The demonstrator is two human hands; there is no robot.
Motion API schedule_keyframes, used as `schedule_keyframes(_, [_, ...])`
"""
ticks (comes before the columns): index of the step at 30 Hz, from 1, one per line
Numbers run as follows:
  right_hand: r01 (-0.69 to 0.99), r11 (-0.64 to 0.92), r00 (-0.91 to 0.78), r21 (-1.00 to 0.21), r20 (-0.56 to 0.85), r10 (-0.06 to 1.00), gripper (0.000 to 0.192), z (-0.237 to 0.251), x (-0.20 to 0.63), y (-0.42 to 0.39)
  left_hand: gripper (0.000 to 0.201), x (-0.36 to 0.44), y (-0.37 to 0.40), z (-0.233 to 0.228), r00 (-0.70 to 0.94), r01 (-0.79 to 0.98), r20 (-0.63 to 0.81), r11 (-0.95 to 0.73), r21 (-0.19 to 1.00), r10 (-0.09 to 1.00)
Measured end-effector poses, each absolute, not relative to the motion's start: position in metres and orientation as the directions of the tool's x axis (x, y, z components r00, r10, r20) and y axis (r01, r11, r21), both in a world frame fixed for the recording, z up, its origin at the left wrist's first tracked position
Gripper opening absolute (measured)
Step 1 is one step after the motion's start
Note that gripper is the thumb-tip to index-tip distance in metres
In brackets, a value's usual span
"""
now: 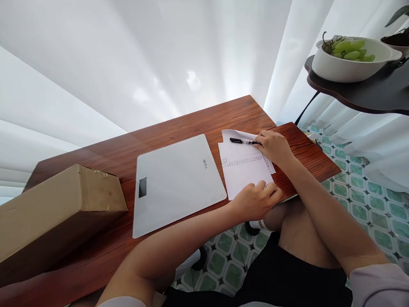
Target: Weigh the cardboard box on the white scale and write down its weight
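Right hand [274,147] at pen's [240,140] end, over paper [244,177]; left hand [257,199] curled at paper's near edge; cannot tell whether either clamps anything; scale [179,187] just beside.

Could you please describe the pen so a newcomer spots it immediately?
On the wooden table, papers lie just right of the white scale. Across their far part lies the pen, one end at the right hand. Slim and dark, it stands out from the pale papers and scale.
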State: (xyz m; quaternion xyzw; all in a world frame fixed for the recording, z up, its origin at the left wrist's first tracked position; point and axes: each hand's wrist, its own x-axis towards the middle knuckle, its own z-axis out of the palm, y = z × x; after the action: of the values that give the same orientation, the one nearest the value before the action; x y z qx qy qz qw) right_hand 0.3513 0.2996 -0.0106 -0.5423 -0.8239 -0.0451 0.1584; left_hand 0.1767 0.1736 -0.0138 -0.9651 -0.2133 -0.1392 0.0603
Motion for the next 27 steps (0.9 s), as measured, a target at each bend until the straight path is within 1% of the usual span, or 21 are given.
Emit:
schedule_keyframes(3, [0.907,0.414,-0.372,-0.07,0.323,0.87,0.011,-0.013,0.35,0.301,0.017,0.177,0.174,-0.017,0.857,0.456,0.269,-0.89,0.002,0.44])
schedule_keyframes(6, [0.925,0.38,-0.369,0.028,0.309,0.877,0.015,-0.014,0.35,0.301,0.018,0.176,0.176,-0.016,0.835,0.484,0.276,-0.874,0.041,0.476])
schedule_keyframes(8, [0.939,0.334,-0.342,0.078,0.308,0.888,0.017,-0.013,0.352,0.298,0.021,0.176,0.177,-0.016,0.824,0.507,0.267,-0.861,0.05,0.5])
schedule_keyframes(10, [0.957,0.28,-0.287,0.071,0.33,0.899,0.017,-0.008,0.355,0.293,0.027,0.176,0.177,-0.015,0.815,0.53,0.251,-0.847,0.039,0.522])
schedule_keyframes(12, [0.973,0.23,-0.209,-0.018,0.356,0.911,0.018,-0.003,0.36,0.287,0.032,0.177,0.177,-0.016,0.807,0.548,0.25,-0.836,0.021,0.535])
schedule_keyframes(14, [0.963,0.211,-0.135,-0.165,0.382,0.914,0.016,0.003,0.364,0.28,0.036,0.178,0.177,-0.017,0.797,0.564,0.256,-0.826,0.011,0.548])
schedule_keyframes(16, [0.909,0.236,-0.076,-0.344,0.421,0.904,0.011,0.006,0.368,0.276,0.039,0.178,0.177,-0.018,0.791,0.574,0.25,-0.818,0.012,0.559])
schedule_keyframes(18, [0.789,0.275,-0.03,-0.55,0.413,0.91,0.017,0.007,0.37,0.273,0.043,0.179,0.178,-0.017,0.786,0.585,0.231,-0.811,0.022,0.573])
schedule_keyframes(20, [0.66,0.274,-0.037,-0.7,0.334,0.942,0.023,0.005,0.371,0.271,0.049,0.18,0.179,-0.015,0.781,0.595,0.208,-0.803,0.038,0.589])
schedule_keyframes(22, [0.557,0.235,-0.101,-0.796,0.215,0.971,0.016,0.002,0.373,0.271,0.054,0.181,0.18,-0.013,0.773,0.608,0.182,-0.792,0.057,0.607])
schedule_keyframes(24, [0.441,0.174,-0.172,-0.881,0.107,0.979,0.008,-0.003,0.376,0.27,0.059,0.182,0.181,-0.013,0.765,0.622,0.156,-0.779,0.077,0.626])
schedule_keyframes(26, [0.334,0.115,-0.222,-0.935,0.041,0.974,0.014,-0.007,0.379,0.269,0.06,0.182,0.182,-0.013,0.759,0.63,0.138,-0.771,0.094,0.636])
schedule_keyframes(27, [0.314,0.107,-0.228,-0.943,0.034,0.973,0.018,-0.009,0.38,0.268,0.06,0.183,0.183,-0.013,0.758,0.631,0.134,-0.77,0.1,0.638])
